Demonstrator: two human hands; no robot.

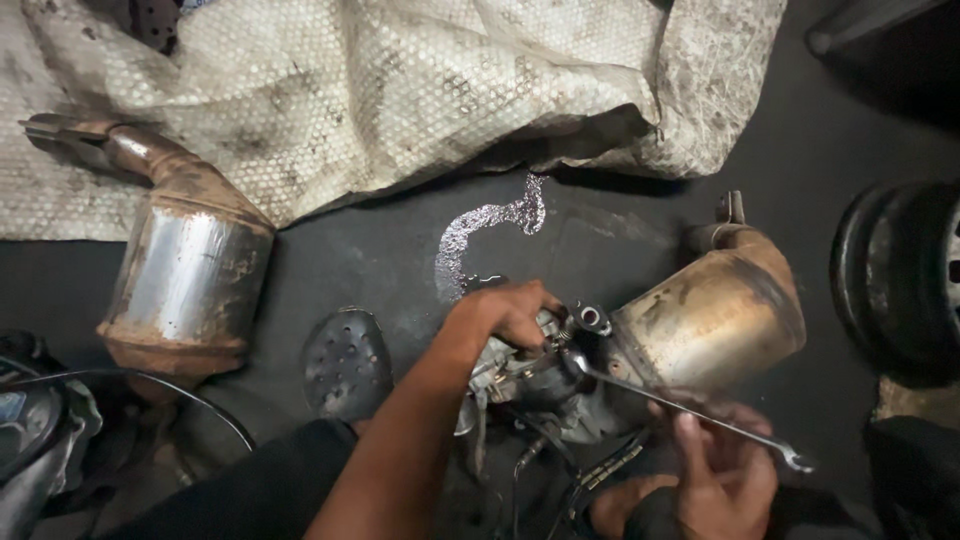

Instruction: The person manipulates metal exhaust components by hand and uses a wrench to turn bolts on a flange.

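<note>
At 4 o'clock on the dark floor: rusty, dented converter lying on its side, its flanged end with bolts and wiring at centre. Left hand closed over that end; right hand gripping a combination wrench, ring end on the fitting. Shoe just beside at 7 o'clock, tyre at 3, dirty sheet across 12. Open floor between. Count: two converters, second at 9; one wrench.

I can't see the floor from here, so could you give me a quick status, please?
Left hand braces the rusty exhaust part. Right hand grips a wrench at its fitting. Nothing blocks them.
</note>
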